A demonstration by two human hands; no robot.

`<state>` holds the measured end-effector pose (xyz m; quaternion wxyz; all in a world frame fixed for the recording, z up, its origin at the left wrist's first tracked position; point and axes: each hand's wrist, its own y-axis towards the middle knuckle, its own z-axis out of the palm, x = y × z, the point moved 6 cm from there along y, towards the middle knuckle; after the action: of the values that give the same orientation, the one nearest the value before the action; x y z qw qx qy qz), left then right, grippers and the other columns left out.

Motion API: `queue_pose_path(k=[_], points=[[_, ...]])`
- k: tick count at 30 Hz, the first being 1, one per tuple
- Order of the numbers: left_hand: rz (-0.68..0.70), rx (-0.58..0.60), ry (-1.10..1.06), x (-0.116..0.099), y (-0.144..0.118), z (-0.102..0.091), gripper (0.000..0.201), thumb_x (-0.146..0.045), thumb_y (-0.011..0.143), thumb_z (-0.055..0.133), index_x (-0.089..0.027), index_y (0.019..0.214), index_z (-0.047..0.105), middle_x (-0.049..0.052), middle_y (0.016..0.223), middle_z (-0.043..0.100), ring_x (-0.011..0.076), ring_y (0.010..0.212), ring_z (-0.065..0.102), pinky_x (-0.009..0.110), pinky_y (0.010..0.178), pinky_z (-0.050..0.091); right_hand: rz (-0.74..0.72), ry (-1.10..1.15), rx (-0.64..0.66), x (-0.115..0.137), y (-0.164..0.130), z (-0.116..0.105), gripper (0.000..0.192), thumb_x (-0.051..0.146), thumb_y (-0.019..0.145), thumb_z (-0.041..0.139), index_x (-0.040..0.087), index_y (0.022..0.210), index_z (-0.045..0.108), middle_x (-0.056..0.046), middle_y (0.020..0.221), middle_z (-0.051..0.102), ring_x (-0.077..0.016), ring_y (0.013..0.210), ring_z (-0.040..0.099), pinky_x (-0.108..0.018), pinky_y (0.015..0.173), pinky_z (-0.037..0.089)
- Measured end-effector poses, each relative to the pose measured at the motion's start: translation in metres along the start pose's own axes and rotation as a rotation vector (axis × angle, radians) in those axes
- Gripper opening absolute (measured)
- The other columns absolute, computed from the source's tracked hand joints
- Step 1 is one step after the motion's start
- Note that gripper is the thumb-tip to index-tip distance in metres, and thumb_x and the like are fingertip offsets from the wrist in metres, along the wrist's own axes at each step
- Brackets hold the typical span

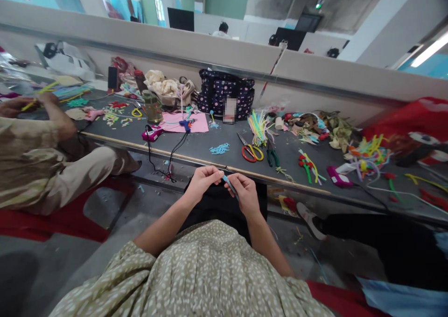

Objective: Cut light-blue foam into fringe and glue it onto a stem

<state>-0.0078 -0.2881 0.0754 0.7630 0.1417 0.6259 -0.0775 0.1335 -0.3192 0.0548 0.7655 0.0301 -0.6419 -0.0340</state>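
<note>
My left hand (207, 179) pinches the upper end of a thin light-blue strip (228, 182), in front of the table edge and above my lap. My right hand (245, 192) is closed around the strip's lower part, where it looks darker. Its exact kind is too small to make out, and the fingers cover some of it. On the table just beyond my hands lies a small pile of short blue pieces (219, 148). Right of this pile are scissors (249, 151) with one red and one yellow handle loop, then dark green-handled pliers (272, 156).
A bundle of pastel pipe cleaners (259, 128) lies behind the scissors. Left stand a blue glue gun (186, 125) on pink paper (201, 122) and a green bottle (152, 107). A patterned bag (226, 91) is at the back. Another person's arm (58, 116) works at left.
</note>
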Motion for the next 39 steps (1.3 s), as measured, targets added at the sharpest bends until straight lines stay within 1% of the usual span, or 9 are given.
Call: queue_pose_path(k=[7, 14, 20, 23, 27, 32, 34, 36, 39], points=[[0.018, 0.0, 0.017, -0.005, 0.0, 0.002, 0.037, -0.044, 0.077, 0.072, -0.014, 0.06, 0.058, -0.001, 0.057, 0.057, 0.0084, 0.056, 0.048, 0.022, 0.059, 0.039, -0.023, -0.025, -0.001, 0.005, 0.0, 0.001, 0.026, 0.044, 0.077, 0.073, 0.019, 0.078, 0.067, 0.001, 0.065, 0.062, -0.0077, 0.051, 0.044, -0.021, 0.045, 0.029], [-0.012, -0.073, -0.017, 0.001, 0.002, -0.004, 0.041, -0.053, 0.08, 0.066, -0.013, 0.073, 0.07, 0.003, 0.064, 0.063, 0.011, 0.058, 0.054, 0.024, 0.059, 0.044, -0.004, 0.004, -0.012, 0.002, 0.002, -0.002, 0.028, 0.045, 0.078, 0.072, 0.019, 0.076, 0.064, 0.002, 0.063, 0.06, -0.0064, 0.048, 0.038, -0.022, 0.044, 0.024], [0.012, -0.003, 0.009, 0.001, 0.001, -0.001, 0.034, -0.045, 0.075, 0.074, -0.014, 0.067, 0.064, 0.0, 0.061, 0.06, 0.0087, 0.058, 0.051, 0.022, 0.06, 0.042, 0.005, 0.008, -0.01, 0.0, 0.002, -0.001, 0.028, 0.045, 0.077, 0.072, 0.019, 0.076, 0.064, 0.002, 0.063, 0.059, -0.0055, 0.047, 0.036, -0.022, 0.043, 0.022], [0.033, 0.012, 0.04, -0.002, 0.001, 0.0, 0.034, -0.045, 0.077, 0.072, -0.014, 0.066, 0.063, 0.0, 0.061, 0.059, 0.0088, 0.058, 0.05, 0.022, 0.06, 0.041, -0.01, -0.004, -0.014, 0.001, 0.002, -0.001, 0.026, 0.044, 0.078, 0.071, 0.019, 0.078, 0.066, 0.003, 0.062, 0.058, -0.0046, 0.046, 0.032, -0.022, 0.043, 0.02], [0.046, 0.076, 0.094, -0.007, 0.002, 0.001, 0.035, -0.045, 0.079, 0.07, -0.014, 0.065, 0.062, 0.0, 0.061, 0.057, 0.0092, 0.059, 0.049, 0.022, 0.06, 0.04, -0.046, -0.067, -0.016, 0.002, 0.001, -0.004, 0.022, 0.041, 0.079, 0.071, 0.019, 0.077, 0.067, 0.003, 0.061, 0.057, -0.0055, 0.049, 0.034, -0.022, 0.046, 0.024], [-0.003, 0.17, 0.156, -0.007, 0.007, 0.001, 0.035, -0.046, 0.075, 0.073, -0.013, 0.066, 0.065, 0.0, 0.058, 0.056, 0.0092, 0.057, 0.048, 0.022, 0.057, 0.037, -0.031, -0.061, 0.04, -0.001, 0.001, -0.002, 0.023, 0.04, 0.079, 0.072, 0.018, 0.074, 0.067, 0.003, 0.06, 0.055, -0.0056, 0.05, 0.035, -0.022, 0.046, 0.025], [-0.014, 0.158, 0.123, -0.004, 0.008, 0.001, 0.035, -0.046, 0.076, 0.072, -0.013, 0.067, 0.065, 0.001, 0.06, 0.059, 0.0093, 0.057, 0.05, 0.022, 0.058, 0.039, -0.011, 0.003, 0.024, -0.003, 0.002, -0.001, 0.024, 0.04, 0.078, 0.072, 0.018, 0.074, 0.066, 0.004, 0.059, 0.054, -0.0048, 0.048, 0.033, -0.021, 0.045, 0.023], [-0.008, 0.116, 0.064, 0.0, 0.008, 0.002, 0.034, -0.046, 0.076, 0.072, -0.012, 0.07, 0.067, 0.002, 0.064, 0.062, 0.0091, 0.059, 0.052, 0.022, 0.06, 0.041, 0.004, 0.076, -0.023, -0.005, 0.004, -0.001, 0.025, 0.042, 0.079, 0.072, 0.018, 0.075, 0.065, 0.004, 0.059, 0.055, -0.0043, 0.047, 0.033, -0.021, 0.043, 0.021], [-0.005, 0.085, -0.017, 0.007, 0.007, 0.007, 0.029, -0.04, 0.072, 0.077, -0.013, 0.081, 0.071, 0.002, 0.072, 0.067, 0.0093, 0.062, 0.054, 0.022, 0.062, 0.043, 0.007, 0.136, -0.094, -0.007, 0.008, -0.003, 0.026, 0.042, 0.078, 0.072, 0.018, 0.075, 0.065, 0.003, 0.061, 0.057, -0.0041, 0.047, 0.037, -0.019, 0.043, 0.023]])
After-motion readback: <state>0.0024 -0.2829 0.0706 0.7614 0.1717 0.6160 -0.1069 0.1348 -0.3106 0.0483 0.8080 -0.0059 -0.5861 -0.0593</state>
